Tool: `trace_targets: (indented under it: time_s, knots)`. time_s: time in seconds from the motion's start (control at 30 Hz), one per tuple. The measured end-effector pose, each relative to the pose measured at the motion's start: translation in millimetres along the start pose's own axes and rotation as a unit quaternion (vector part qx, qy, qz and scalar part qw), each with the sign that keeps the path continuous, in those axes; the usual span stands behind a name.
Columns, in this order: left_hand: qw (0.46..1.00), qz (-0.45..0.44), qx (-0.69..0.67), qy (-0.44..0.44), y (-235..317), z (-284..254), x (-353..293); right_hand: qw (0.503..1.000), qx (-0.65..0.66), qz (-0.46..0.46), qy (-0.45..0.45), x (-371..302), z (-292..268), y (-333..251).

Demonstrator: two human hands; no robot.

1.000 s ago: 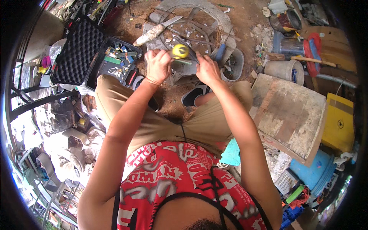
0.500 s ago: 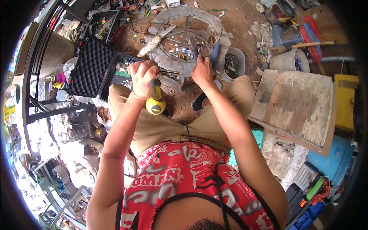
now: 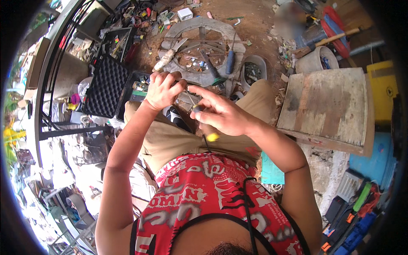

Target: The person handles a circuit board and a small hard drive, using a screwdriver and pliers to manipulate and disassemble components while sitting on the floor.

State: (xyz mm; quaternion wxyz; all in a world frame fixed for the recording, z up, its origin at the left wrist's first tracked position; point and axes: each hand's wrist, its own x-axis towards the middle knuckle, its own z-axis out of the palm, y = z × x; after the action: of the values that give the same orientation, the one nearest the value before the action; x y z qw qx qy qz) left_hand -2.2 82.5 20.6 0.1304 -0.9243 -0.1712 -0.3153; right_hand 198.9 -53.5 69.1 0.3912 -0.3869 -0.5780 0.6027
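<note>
A screwdriver point(image 3: 209, 129) with a black and yellow handle tilts between my two hands, its handle smeared by motion. My right hand point(image 3: 227, 114) has its thumb against the handle, and its forefinger stretches along the thin shaft toward my other hand. My left hand point(image 3: 163, 90) is closed, knuckles up, beside the shaft's far end; whatever lies inside its fingers is hidden. Beyond my hands, dark pliers point(image 3: 209, 63) rest on a round grey metal frame point(image 3: 180, 32). A blue-handled screwdriver point(image 3: 230, 62) and a knife with a wrapped handle point(image 3: 165, 60) lie on it too.
An open black foam-lined case point(image 3: 106, 87) stands left of my knees. A grey bucket point(image 3: 259, 63) holding small pieces sits by my right knee. To the right is a worn wooden box point(image 3: 325, 108); a turquoise container point(image 3: 271, 170) lies beneath my right arm.
My right hand has let go of the pliers and come back to the yellow-handled screwdriver. The handle has swung rightward from beneath my left hand. The pliers now lie on the frame.
</note>
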Motion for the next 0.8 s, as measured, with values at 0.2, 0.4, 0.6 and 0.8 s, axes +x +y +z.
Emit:
trace_targets:
  time_s: [0.2, 0.4, 0.6, 0.8]
  knots:
    - [0.997, 0.049, 0.012, 0.061, 7.2, -14.5, 15.4, 0.993, 0.075, 0.084, 0.034, -24.1, 6.3, -13.6]
    - [0.965, 0.163, 0.081, 0.19, 10.8, -65.3, 39.9, 0.979, -0.105, -0.133, 0.112, -37.7, 22.7, -19.7]
    - [0.916, 0.229, 0.095, 0.315, -11.4, -88.9, 67.0, 0.961, -0.154, -0.196, 0.118, -35.0, 19.8, -44.4]
    - [0.921, -0.087, -0.156, 0.347, -36.9, 31.5, 72.3, 0.877, -0.304, -0.272, 0.254, 50.7, -33.8, -8.5]
